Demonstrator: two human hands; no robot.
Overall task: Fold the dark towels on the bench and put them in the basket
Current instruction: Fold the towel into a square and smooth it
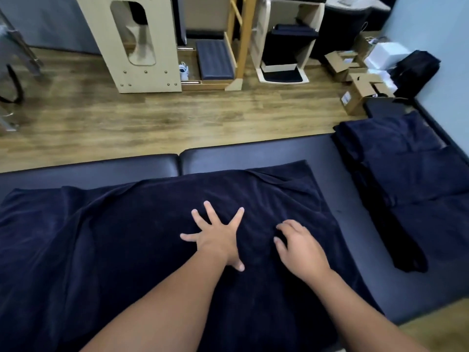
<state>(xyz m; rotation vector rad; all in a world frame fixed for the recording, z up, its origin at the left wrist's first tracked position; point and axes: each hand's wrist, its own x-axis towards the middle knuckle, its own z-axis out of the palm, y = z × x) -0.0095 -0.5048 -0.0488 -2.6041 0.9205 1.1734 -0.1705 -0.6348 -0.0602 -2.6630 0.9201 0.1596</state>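
In the head view, a dark navy towel [127, 237] is spread flat across the padded bench [253, 154], covering most of its near side. The left hand [215, 238] is pressed flat on the towel's middle with fingers splayed wide, gripping nothing. The right hand [300, 247] is laid just beside it, fingers loosely bent on the cloth; whether fabric is pinched cannot be told. More dark towels [406, 168] are piled at the bench's right end. Cardboard boxes [355, 80] are seen on the wooden floor [177, 115] beyond.
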